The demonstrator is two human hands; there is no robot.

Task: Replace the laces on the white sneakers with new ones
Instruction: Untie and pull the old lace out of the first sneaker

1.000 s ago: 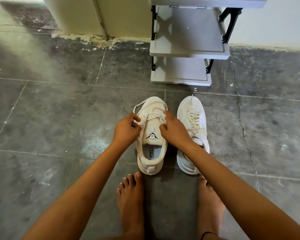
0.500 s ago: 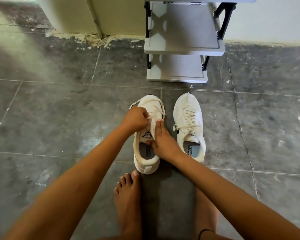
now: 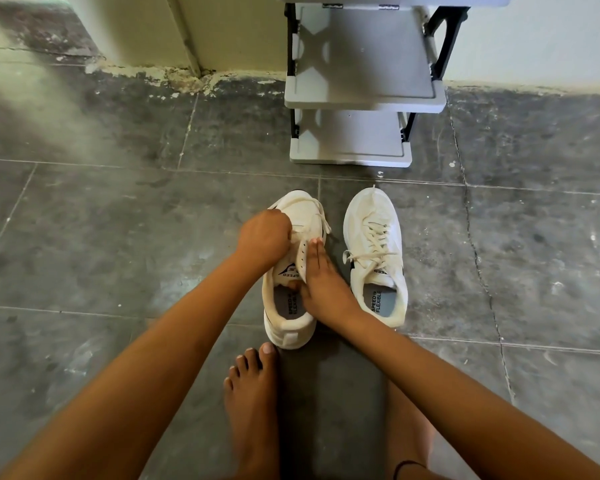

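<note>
Left hand (image 3: pixel 264 237) has a clenched grip on the lace (image 3: pixel 317 211) of the left sneaker (image 3: pixel 289 271); right hand (image 3: pixel 321 278) lies flat, grip released, steadying its side on the floor (image 3: pixel 118 237).

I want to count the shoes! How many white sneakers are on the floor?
2. The left sneaker is under both hands; the right sneaker sits beside it, untouched, nearer the grey shelf.

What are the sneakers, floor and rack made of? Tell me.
Left sneaker: white, matte, probably synthetic leather with mesh; flat woven lace. Floor: dark grey stone-look tiles, scuffed, grout lines visible. Rack: grey moulded plastic shelves, black posts.
</note>
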